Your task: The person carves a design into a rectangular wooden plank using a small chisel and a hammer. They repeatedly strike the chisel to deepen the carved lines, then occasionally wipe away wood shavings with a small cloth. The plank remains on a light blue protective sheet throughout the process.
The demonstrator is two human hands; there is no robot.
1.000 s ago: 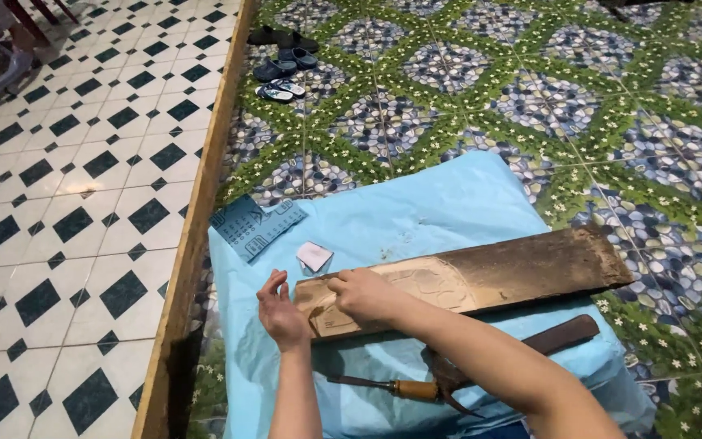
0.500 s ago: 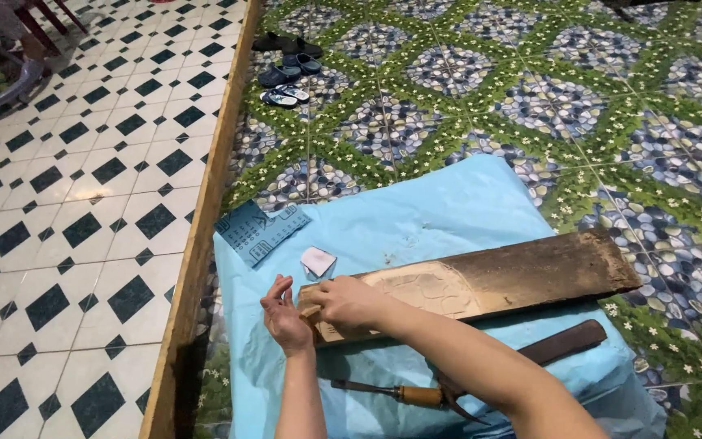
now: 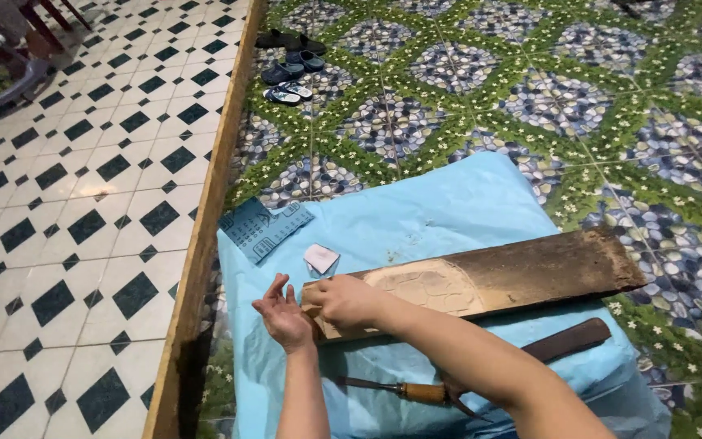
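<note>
Head view — looking down at the floor and both forearms.

Carrier: a light blue sheet (image 3: 448, 219) spread over the patterned green floor tiles (image 3: 578, 97), its left edge running along a wooden strip (image 3: 205, 219) that divides them from the black-and-white tiles (image 3: 67, 211).

Wooden plank (image 3: 522, 272): long and dark, lying across the middle of the sheet and rising slightly towards the sheet's right edge; a pale, carved-looking patch (image 3: 432, 286) covers its left part.

Right hand (image 3: 344, 301): resting on the plank's left end, fingers curled and pressed together over the wood; whether they pinch anything underneath, I cannot tell.

Left hand (image 3: 283, 313): just beside the plank's left end, touching or nearly touching it, palm turned towards the wood, fingers loosely spread and slightly bent — nothing held.

Chisel (image 3: 404, 392): wooden-handled tool lying near the sheet's front edge, partly hidden under the right forearm.

Dark strap-like piece (image 3: 570, 339): lies in front of the plank, towards the sheet's right front corner.

Small pale square piece (image 3: 321, 258): on the sheet just behind the plank's left end.

Grey-blue patterned sheet (image 3: 263, 228): at the blue sheet's far left corner.

Sandals (image 3: 290, 61): several pairs, well apart, on the green tiles by the wooden strip.
</note>
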